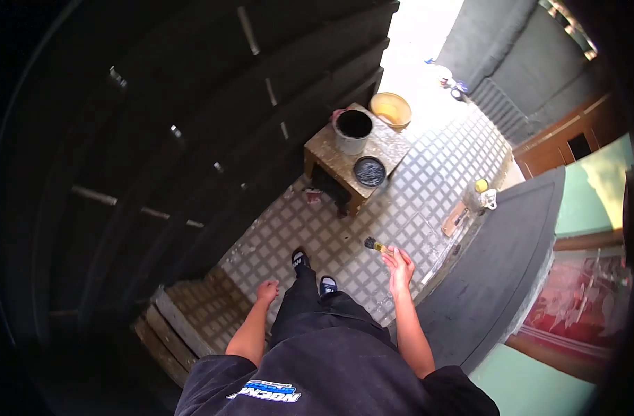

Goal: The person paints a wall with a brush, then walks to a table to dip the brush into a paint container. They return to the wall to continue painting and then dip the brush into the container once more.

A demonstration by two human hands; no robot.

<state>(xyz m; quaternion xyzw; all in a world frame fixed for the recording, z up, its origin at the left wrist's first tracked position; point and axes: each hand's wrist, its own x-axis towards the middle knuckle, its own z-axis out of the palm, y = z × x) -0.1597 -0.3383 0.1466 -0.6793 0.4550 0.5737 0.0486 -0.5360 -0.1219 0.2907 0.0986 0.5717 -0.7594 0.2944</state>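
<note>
My right hand [400,270] is closed on the wooden handle of a paintbrush [376,245], whose dark bristles point to the left over the tiled floor. On the other side of my body, my left hand [267,291] hangs with its fingers curled and nothing visible in them. Ahead stands a paint-spattered small table [331,154]. It bears a white bucket [350,144] with a dark inside and, nearer to me, a round dark-smeared lid [369,171].
A yellow basin [391,110] stands beyond the table. Black corrugated panels [192,139] rise on the left. To the right are a dark ledge [490,270], a plastic container [475,197] and a flat brown piece [455,218]. Wooden planks [166,340] lie at lower left.
</note>
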